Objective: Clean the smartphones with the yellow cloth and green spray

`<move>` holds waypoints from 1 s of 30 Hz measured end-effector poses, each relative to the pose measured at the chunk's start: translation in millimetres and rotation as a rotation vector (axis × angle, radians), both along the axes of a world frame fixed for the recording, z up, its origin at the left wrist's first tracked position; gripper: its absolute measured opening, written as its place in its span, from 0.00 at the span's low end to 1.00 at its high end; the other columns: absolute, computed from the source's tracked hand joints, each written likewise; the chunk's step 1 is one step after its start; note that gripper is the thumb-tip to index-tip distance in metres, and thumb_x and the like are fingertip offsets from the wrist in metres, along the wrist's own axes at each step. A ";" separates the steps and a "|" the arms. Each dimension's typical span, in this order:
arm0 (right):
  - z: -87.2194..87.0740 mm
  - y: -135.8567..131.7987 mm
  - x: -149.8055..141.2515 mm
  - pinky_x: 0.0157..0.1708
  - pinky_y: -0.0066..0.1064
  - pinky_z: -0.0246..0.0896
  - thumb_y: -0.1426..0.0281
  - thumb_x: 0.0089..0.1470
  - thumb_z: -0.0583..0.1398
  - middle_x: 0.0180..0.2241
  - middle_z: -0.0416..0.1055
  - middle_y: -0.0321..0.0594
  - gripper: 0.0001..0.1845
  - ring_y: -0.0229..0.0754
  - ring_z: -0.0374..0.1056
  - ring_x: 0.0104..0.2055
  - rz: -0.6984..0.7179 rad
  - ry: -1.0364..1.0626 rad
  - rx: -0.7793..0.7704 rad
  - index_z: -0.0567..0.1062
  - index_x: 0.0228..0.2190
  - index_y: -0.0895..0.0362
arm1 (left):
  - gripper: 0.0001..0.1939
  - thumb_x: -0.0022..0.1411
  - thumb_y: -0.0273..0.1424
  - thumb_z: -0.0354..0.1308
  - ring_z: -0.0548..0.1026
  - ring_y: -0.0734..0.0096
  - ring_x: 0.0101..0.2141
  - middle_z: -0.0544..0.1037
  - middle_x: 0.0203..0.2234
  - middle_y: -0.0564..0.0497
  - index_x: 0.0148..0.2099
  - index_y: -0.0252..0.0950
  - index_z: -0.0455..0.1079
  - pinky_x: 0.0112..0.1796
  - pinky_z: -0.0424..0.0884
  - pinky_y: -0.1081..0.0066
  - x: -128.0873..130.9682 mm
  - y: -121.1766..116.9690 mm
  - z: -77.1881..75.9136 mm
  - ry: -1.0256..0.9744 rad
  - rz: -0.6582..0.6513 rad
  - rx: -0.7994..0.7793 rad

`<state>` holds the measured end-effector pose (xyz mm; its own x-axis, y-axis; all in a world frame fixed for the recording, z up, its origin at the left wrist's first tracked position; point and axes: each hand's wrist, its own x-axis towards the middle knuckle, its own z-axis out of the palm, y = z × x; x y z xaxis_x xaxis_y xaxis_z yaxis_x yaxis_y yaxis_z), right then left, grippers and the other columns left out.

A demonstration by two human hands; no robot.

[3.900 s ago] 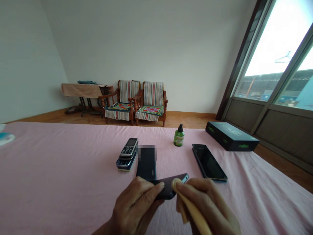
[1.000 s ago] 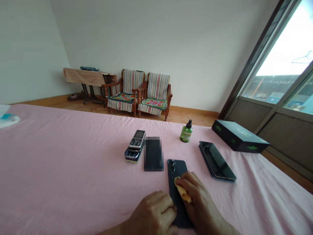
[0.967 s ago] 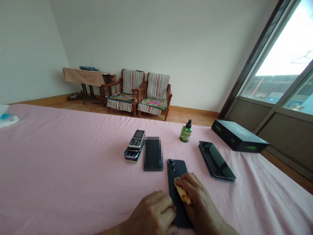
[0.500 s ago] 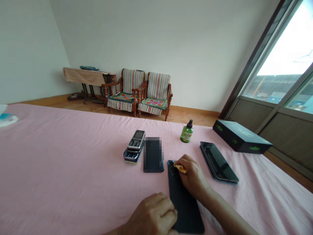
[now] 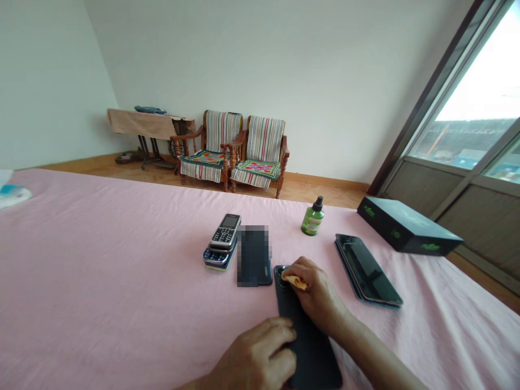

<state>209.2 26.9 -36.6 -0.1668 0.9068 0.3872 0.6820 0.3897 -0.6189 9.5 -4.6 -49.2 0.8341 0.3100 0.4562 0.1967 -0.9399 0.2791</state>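
A dark smartphone (image 5: 309, 346) lies back side up on the pink cloth, camera lenses at its far end. Curled fingers of my left hand (image 5: 260, 355) grip its left edge; the thumb is mostly hidden. Pinched in my right hand (image 5: 314, 290) is a small yellow cloth (image 5: 296, 281), pressed on the phone beside the lenses. Just left of the phone's far end lies another dark phone (image 5: 255, 257), partly blurred out. Further left, a keypad phone (image 5: 225, 232) tops a small stack of phones (image 5: 216, 257).
A green spray bottle (image 5: 312, 218) stands behind my right hand. To the right lie stacked phones (image 5: 369, 271) with a glossy black screen on top, and a black box (image 5: 406, 226). The pink sheet (image 5: 101, 281) has folds at right. Two wooden chairs (image 5: 260, 146) stand beyond.
My right hand and the yellow cloth have shifted slightly left across the camera lenses. The fingers of my left hand have moved a little up along the phone's edge. The view has tilted slightly.
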 end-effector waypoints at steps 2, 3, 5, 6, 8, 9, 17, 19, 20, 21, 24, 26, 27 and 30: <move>0.9 0.5 0.1 0.33 0.30 0.57 0.86 0.49 0.55 0.30 0.68 0.39 0.15 0.40 0.65 0.34 0.006 0.007 -0.014 0.77 0.29 0.57 | 0.15 0.67 0.40 0.54 0.72 0.60 0.52 0.76 0.45 0.40 0.40 0.31 0.71 0.54 0.67 0.69 1.8 2.4 -10.1 -0.062 -0.025 0.019; 1.9 0.4 -0.9 0.33 0.30 0.57 0.86 0.49 0.55 0.30 0.68 0.39 0.15 0.40 0.65 0.34 0.008 0.008 -0.019 0.77 0.29 0.57 | 0.16 0.67 0.41 0.53 0.73 0.59 0.51 0.77 0.43 0.41 0.37 0.32 0.71 0.54 0.68 0.68 2.9 3.5 -16.6 -0.141 -0.027 0.052; 4.5 0.2 -4.6 0.34 0.30 0.57 0.87 0.48 0.55 0.31 0.68 0.39 0.17 0.40 0.65 0.35 0.014 0.003 -0.025 0.77 0.30 0.57 | 0.15 0.67 0.40 0.54 0.72 0.58 0.51 0.76 0.43 0.41 0.37 0.33 0.70 0.54 0.68 0.67 4.9 5.0 -28.9 -0.170 -0.017 0.050; 5.9 0.0 -6.5 0.34 0.30 0.57 0.87 0.48 0.55 0.31 0.68 0.39 0.17 0.40 0.65 0.35 0.019 -0.002 -0.028 0.78 0.30 0.57 | 0.13 0.66 0.39 0.55 0.71 0.58 0.52 0.76 0.44 0.42 0.37 0.33 0.70 0.54 0.68 0.67 5.4 5.5 -33.4 -0.156 -0.013 0.040; 8.4 0.1 -8.6 0.35 0.30 0.57 0.88 0.48 0.54 0.31 0.68 0.39 0.18 0.40 0.64 0.35 0.031 -0.012 -0.036 0.77 0.31 0.56 | 0.12 0.65 0.38 0.57 0.69 0.58 0.54 0.75 0.46 0.41 0.39 0.33 0.70 0.54 0.68 0.67 5.4 6.0 -37.4 -0.111 -0.009 0.016; 9.3 0.3 -8.2 0.35 0.30 0.57 0.88 0.49 0.54 0.31 0.68 0.39 0.18 0.40 0.64 0.35 0.036 -0.018 -0.041 0.77 0.30 0.56 | 0.12 0.65 0.38 0.57 0.69 0.58 0.54 0.75 0.46 0.41 0.39 0.33 0.69 0.55 0.67 0.67 5.0 6.1 -37.1 -0.098 -0.011 0.009; 9.1 0.9 3.1 0.33 0.30 0.56 0.87 0.49 0.54 0.30 0.67 0.39 0.15 0.40 0.64 0.33 0.012 -0.044 -0.055 0.75 0.28 0.58 | 0.10 0.63 0.36 0.59 0.69 0.58 0.55 0.75 0.47 0.40 0.40 0.32 0.71 0.54 0.68 0.68 2.5 6.5 -19.2 -0.036 -0.057 -0.075; 9.4 -0.1 -0.8 0.34 0.29 0.57 0.87 0.49 0.53 0.31 0.67 0.39 0.16 0.40 0.65 0.35 0.032 -0.031 -0.047 0.75 0.28 0.58 | 0.09 0.62 0.35 0.60 0.69 0.57 0.54 0.75 0.47 0.40 0.39 0.32 0.71 0.54 0.68 0.68 2.8 5.7 -16.7 -0.006 -0.051 -0.073; 9.7 -0.5 -2.7 0.34 0.29 0.57 0.87 0.49 0.53 0.31 0.67 0.39 0.17 0.40 0.65 0.35 0.044 -0.023 -0.044 0.76 0.29 0.57 | 0.09 0.62 0.34 0.60 0.69 0.57 0.55 0.75 0.47 0.40 0.39 0.32 0.71 0.54 0.68 0.68 2.9 5.3 -16.3 0.011 -0.045 -0.071; 10.1 -0.7 -4.0 0.35 0.29 0.57 0.88 0.48 0.53 0.31 0.67 0.39 0.18 0.40 0.65 0.36 0.053 -0.017 -0.042 0.76 0.30 0.57 | 0.09 0.62 0.34 0.61 0.69 0.57 0.55 0.75 0.47 0.40 0.39 0.32 0.71 0.54 0.68 0.69 3.0 5.0 -16.6 0.021 -0.040 -0.071; 10.7 0.1 -2.2 0.34 0.29 0.57 0.88 0.45 0.54 0.31 0.67 0.39 0.17 0.39 0.65 0.34 0.028 -0.025 -0.049 0.75 0.29 0.58 | 0.09 0.62 0.34 0.61 0.68 0.57 0.55 0.75 0.48 0.40 0.40 0.33 0.71 0.55 0.68 0.68 3.1 5.2 -20.7 -0.005 -0.039 -0.068; 10.2 1.0 1.6 0.32 0.28 0.56 0.88 0.44 0.54 0.29 0.66 0.39 0.16 0.38 0.64 0.31 -0.009 -0.042 -0.060 0.74 0.26 0.59 | 0.10 0.62 0.35 0.61 0.68 0.57 0.55 0.75 0.47 0.41 0.40 0.33 0.71 0.54 0.68 0.67 3.2 6.1 -24.9 -0.039 -0.050 -0.065; 9.8 1.4 3.3 0.31 0.28 0.55 0.89 0.44 0.54 0.29 0.66 0.38 0.15 0.38 0.64 0.31 -0.022 -0.047 -0.061 0.73 0.25 0.59 | 0.10 0.62 0.35 0.60 0.68 0.57 0.55 0.75 0.47 0.40 0.40 0.33 0.71 0.55 0.67 0.67 3.3 6.6 -26.9 -0.047 -0.057 -0.062; 8.2 1.6 4.2 0.31 0.29 0.55 0.88 0.46 0.53 0.29 0.66 0.39 0.15 0.38 0.63 0.31 -0.008 -0.042 -0.043 0.73 0.25 0.59 | 0.10 0.63 0.36 0.58 0.68 0.56 0.55 0.75 0.47 0.40 0.40 0.32 0.70 0.55 0.67 0.67 3.7 7.3 -31.8 -0.063 -0.067 -0.055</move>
<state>213.3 28.5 -28.4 -0.1747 0.9239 0.3405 0.7105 0.3577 -0.6060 13.2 2.7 -81.0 0.8242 0.2807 0.4919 0.1145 -0.9332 0.3407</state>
